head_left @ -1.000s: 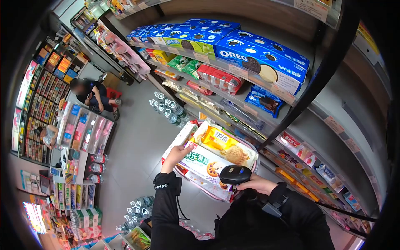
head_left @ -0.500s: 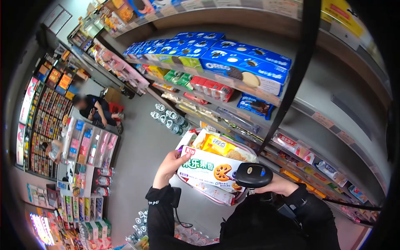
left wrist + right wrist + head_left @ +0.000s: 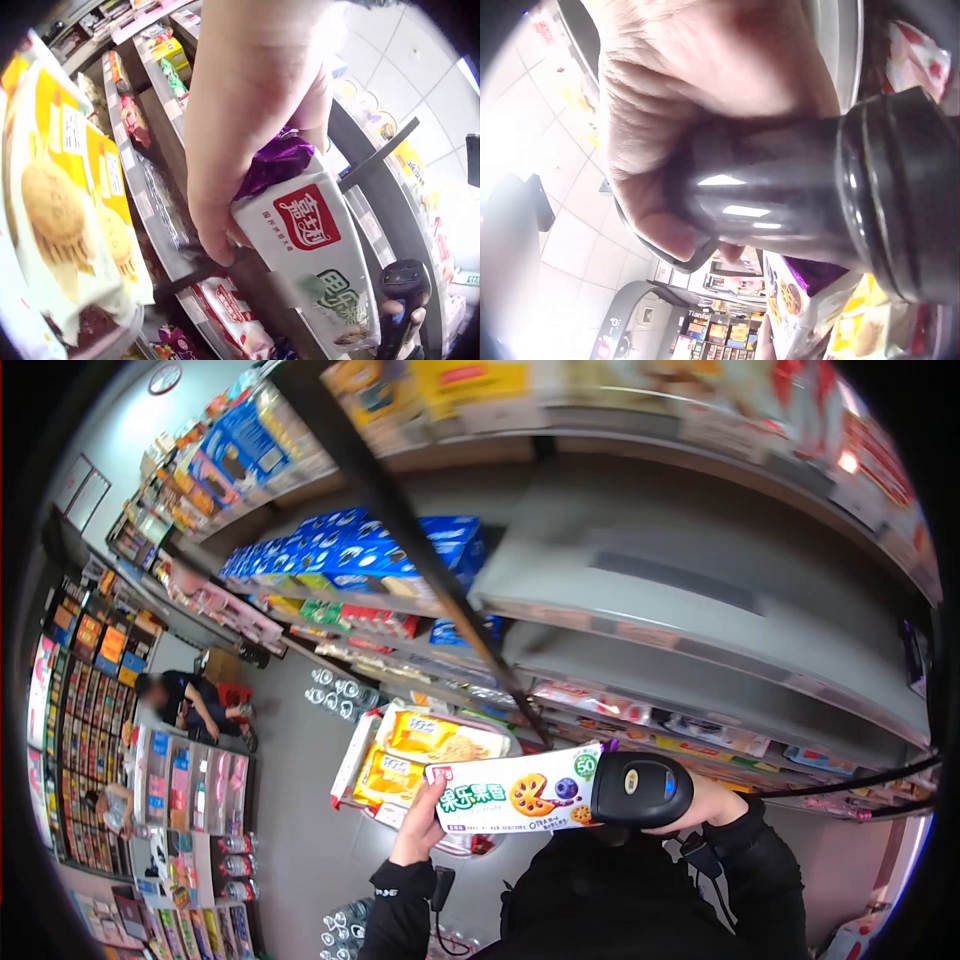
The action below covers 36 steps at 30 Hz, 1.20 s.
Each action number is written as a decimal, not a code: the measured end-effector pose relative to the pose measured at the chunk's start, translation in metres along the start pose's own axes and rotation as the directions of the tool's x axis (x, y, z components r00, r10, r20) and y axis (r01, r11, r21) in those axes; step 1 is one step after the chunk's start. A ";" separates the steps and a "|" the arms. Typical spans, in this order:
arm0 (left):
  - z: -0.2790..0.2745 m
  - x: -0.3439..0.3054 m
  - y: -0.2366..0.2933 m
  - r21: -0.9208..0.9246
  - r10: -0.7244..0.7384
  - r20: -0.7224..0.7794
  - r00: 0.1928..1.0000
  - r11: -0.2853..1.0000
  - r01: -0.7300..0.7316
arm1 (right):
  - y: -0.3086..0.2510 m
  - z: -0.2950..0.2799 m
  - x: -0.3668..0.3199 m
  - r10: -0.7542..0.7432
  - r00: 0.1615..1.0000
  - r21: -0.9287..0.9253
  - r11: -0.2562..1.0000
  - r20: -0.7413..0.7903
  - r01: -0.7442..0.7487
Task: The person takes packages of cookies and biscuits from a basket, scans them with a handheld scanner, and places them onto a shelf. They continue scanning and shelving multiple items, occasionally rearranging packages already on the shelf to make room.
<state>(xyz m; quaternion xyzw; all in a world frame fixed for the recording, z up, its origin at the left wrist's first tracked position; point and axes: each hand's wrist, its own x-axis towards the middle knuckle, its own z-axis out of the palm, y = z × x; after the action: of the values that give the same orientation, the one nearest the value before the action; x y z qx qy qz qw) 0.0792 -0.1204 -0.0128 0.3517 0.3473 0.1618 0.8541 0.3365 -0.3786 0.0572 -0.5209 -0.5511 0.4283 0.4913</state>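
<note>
My left hand [image 3: 418, 825] holds a long white cookie package [image 3: 510, 788] by its left end. Pictures of a cookie and a blueberry show on its face, and in the left wrist view its purple wrapper end [image 3: 281, 166] sits by my thumb and fingers. My right hand [image 3: 705, 805] grips a black handheld barcode scanner [image 3: 645, 790], whose head overlaps the package's right end in the head view. In the right wrist view, fingers wrap the scanner's dark handle [image 3: 772, 187]. Behind the package, yellow-and-white biscuit packs [image 3: 432, 734] lie in a basket [image 3: 487, 847].
Shelves [image 3: 640, 580] stand along the right, with blue cookie boxes [image 3: 345, 550] on one level and a black upright post [image 3: 420, 550] in front. Bottled water packs [image 3: 340, 695] stand on the floor. A seated person [image 3: 190, 705] is at far left, by a display counter [image 3: 195, 770].
The white cookie package has come up out of the basket in my left hand and turned face up. The scanner has moved right, and the head view has shifted along the shelves.
</note>
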 end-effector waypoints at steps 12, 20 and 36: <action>0.135 0.036 -0.112 -0.119 0.235 0.154 0.960 0.969 -0.218 | -0.069 -0.036 -0.156 -0.037 0.999 0.480 0.877 0.034 0.016; 0.232 0.061 -0.109 -0.270 0.242 0.925 0.293 0.961 0.058 | -0.038 -0.048 -0.254 0.045 0.974 0.228 0.974 -0.222 0.007; 0.296 0.064 -0.089 -0.220 0.224 0.972 0.066 0.973 -0.061 | -0.059 -0.046 -0.225 -0.194 0.976 0.270 0.949 0.098 0.162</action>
<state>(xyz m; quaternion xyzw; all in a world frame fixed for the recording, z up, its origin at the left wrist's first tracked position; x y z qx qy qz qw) 0.3360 -0.2937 0.0445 0.3480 -0.3692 -0.0154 0.8616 0.3667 -0.6094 0.1007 -0.3726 -0.5643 0.4820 0.5572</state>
